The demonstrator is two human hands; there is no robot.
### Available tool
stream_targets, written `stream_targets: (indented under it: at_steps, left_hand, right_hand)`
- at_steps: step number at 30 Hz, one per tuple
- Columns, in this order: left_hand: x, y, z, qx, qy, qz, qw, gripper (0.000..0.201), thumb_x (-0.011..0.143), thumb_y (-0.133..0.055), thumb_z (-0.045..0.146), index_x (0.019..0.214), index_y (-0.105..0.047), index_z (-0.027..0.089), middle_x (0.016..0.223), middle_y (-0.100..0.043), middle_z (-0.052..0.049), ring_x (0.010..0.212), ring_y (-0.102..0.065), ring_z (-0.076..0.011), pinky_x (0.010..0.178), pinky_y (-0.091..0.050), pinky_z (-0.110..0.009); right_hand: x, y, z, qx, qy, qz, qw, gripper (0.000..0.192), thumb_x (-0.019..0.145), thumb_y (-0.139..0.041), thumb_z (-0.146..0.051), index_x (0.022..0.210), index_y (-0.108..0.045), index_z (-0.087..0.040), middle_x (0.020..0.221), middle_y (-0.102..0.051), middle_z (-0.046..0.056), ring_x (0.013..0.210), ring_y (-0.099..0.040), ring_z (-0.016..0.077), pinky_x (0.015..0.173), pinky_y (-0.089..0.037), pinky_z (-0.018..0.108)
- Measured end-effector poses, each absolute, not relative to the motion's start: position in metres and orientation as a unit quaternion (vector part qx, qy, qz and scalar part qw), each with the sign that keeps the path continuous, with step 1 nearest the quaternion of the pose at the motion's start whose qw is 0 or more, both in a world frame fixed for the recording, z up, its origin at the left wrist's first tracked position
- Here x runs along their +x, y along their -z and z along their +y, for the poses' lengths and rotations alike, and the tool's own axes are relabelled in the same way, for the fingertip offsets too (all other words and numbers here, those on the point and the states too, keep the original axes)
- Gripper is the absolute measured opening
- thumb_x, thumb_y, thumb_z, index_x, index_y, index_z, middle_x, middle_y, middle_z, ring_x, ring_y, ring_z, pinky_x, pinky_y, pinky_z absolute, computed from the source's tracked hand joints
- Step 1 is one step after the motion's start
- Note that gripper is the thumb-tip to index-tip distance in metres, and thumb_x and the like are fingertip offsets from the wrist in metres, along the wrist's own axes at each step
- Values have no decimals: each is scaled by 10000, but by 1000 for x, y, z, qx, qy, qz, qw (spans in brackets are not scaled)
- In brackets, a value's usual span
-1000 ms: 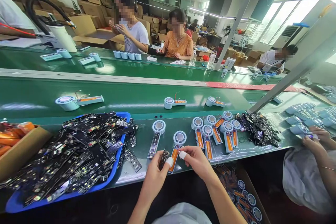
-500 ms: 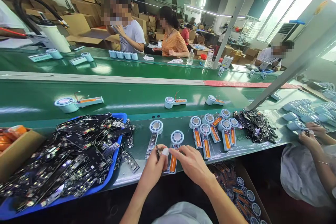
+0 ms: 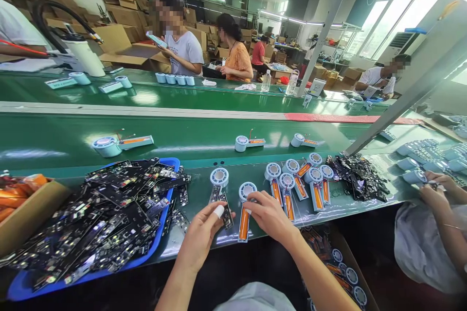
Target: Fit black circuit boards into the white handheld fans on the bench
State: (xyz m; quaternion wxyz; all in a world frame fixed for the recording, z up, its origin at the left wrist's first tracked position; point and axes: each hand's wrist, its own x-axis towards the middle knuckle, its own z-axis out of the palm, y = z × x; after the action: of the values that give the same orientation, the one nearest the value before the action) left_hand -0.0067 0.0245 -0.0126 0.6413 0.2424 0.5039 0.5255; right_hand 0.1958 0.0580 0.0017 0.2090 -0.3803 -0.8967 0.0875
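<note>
Green conveyor belts run across a factory hall, with a green worktop along the near edge. At the left of it sits a blue tray heaped with black circuit boards; to the right lies a cluster of pale blue fan units with orange batteries. Between them, the left hand pinches a small black circuit board, fingers closed narrowly on it, one tip taped white. Just beside it, the right hand presses on a fan unit, its fingers seemingly curled over the round head, though their grip is hidden.
</note>
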Motion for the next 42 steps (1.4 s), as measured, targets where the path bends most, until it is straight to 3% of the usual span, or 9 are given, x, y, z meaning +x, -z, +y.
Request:
stream_targets:
  at_steps: [4, 6, 10, 15, 20, 24, 30, 37, 42]
  left_hand:
    - [-8, 11, 23, 214, -531, 491, 657, 514, 560, -818, 351, 1006, -679, 135, 907, -790, -110, 971, -744, -292, 951, -541, -422]
    - [-4, 15, 22, 270, -515, 527, 620, 534, 555, -817, 354, 1022, -663, 147, 922, -789, -105, 977, -741, -280, 909, -552, -386]
    - [10, 27, 21, 406, -471, 613, 488, 405, 623, -713, 520, 842, -623, 191, 657, -698, -9, 612, -679, -204, 585, -512, -296]
    - [16, 30, 19, 489, -440, 641, 395, 414, 742, -598, 575, 530, -519, 227, 462, -421, 58, 483, -404, -129, 491, -308, -248]
    - [10, 31, 22, 529, -444, 644, 329, 397, 774, -566, 537, 525, -580, 229, 662, -578, -32, 604, -542, -192, 595, -422, -301]
    - [10, 33, 21, 556, -440, 633, 312, 394, 854, -495, 525, 673, -661, 218, 775, -687, -67, 669, -614, -214, 646, -474, -302]
    - [15, 35, 15, 571, -414, 632, 320, 406, 893, -476, 494, 686, -675, 208, 595, -650, -16, 569, -561, -190, 592, -439, -274]
    - [15, 34, 11, 589, -408, 614, 330, 415, 910, -440, 438, 1020, -744, 178, 842, -774, -96, 766, -711, -278, 701, -526, -331]
    - [16, 43, 10, 605, -417, 612, 293, 406, 928, -423, 399, 1037, -735, 161, 938, -787, -124, 811, -740, -280, 746, -562, -357]
  right_hand:
    - [192, 14, 58, -389, -214, -842, 305, 246, 986, -514, -175, 1125, -707, -236, 1059, -739, 67, 942, -667, 188, 846, -529, 310]
    - [187, 20, 57, -427, -265, -796, 337, 232, 956, -538, -189, 1122, -698, -222, 968, -753, 52, 859, -689, 177, 765, -537, 279]
    - [177, 24, 55, -503, -277, -738, 353, 117, 876, -604, -177, 925, -708, -200, 727, -690, -3, 614, -608, 134, 600, -475, 224]
    - [175, 24, 54, -471, -263, -760, 362, 173, 882, -592, -132, 926, -742, -208, 856, -728, 41, 775, -662, 163, 729, -519, 263]
    - [176, 22, 54, -431, -300, -770, 362, 232, 900, -569, -114, 971, -765, -214, 975, -751, 67, 910, -698, 181, 828, -539, 296]
    - [174, 17, 52, -458, -309, -752, 360, 206, 872, -590, -92, 916, -750, -213, 881, -723, 34, 799, -667, 159, 731, -519, 258]
    - [171, 15, 52, -481, -197, -799, 302, 170, 870, -596, -75, 902, -686, -216, 870, -701, 30, 829, -620, 182, 740, -487, 274]
    - [166, 10, 57, -459, -47, -863, 207, 137, 910, -578, -83, 903, -643, -203, 896, -689, 44, 798, -592, 198, 721, -463, 303]
    - [164, 4, 57, -443, 15, -885, 142, 134, 916, -587, -84, 837, -615, -189, 864, -658, 44, 787, -575, 201, 698, -450, 316]
